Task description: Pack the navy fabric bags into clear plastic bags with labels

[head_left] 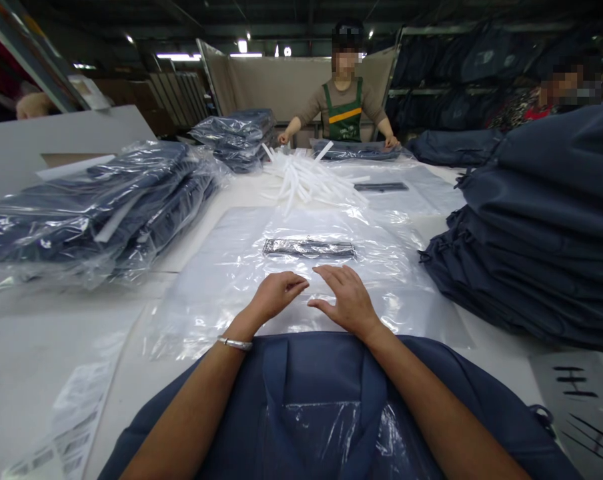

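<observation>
My left hand [276, 297] and my right hand [345, 301] rest close together on the near edge of a stack of clear plastic bags [301, 267] lying flat on the white table [41, 340]. The left hand's fingers are curled in, pinching at the plastic. The right hand lies flat with fingers spread on the film. A dark label strip [309, 249] shows on the top bag just beyond my fingers. A folded navy fabric bag [326, 407] lies under my forearms at the table's near edge, partly covered by plastic.
Bagged navy items are piled at left [96, 207] and far centre [236, 137]. Unbagged navy fabric bags are stacked at right [536, 227]. White strips [306, 177] lie scattered beyond. A person in a green apron [344, 110] works at the far side. Printed labels [71, 413] lie near left.
</observation>
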Demonstrator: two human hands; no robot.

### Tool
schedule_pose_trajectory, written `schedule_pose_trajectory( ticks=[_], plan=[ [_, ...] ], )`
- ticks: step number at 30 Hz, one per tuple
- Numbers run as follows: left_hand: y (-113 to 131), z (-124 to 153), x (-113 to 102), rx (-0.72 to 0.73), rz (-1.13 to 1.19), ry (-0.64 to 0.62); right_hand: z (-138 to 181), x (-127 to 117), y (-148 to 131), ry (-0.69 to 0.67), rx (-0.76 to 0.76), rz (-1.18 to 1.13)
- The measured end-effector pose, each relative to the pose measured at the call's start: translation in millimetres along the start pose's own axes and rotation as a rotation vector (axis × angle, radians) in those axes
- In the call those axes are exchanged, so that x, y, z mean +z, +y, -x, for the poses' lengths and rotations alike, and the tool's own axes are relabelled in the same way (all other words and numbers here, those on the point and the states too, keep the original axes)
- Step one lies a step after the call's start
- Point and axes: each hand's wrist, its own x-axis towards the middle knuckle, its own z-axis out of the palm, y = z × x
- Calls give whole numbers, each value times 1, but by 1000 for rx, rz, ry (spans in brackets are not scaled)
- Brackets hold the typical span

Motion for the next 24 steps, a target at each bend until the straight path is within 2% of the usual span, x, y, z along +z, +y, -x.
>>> schedule_pose_trajectory(
  ticks=[6, 9, 11, 16, 19, 22, 24],
  plan=[
    [3, 1, 0, 102, -243, 171, 4, 4, 22, 24, 214, 156],
    [-1, 2, -6, 145, -252, 141, 8, -6, 44, 22, 283, 224],
    [-5, 5, -15, 117, -268, 96, 12, -18, 59, 29, 323, 230],
    [-13, 16, -49, -64, -344, 23, 22, -49, 79, 19, 319, 206],
    [-13, 16, -69, -127, -371, 109, 19, -62, 80, 12, 350, 268],
    [-9, 7, -84, -127, -343, 208, 9, -74, 78, 9, 336, 292],
    [-7, -1, -90, -104, -311, 191, 3, -83, 75, -47, 273, 257]
  ],
)
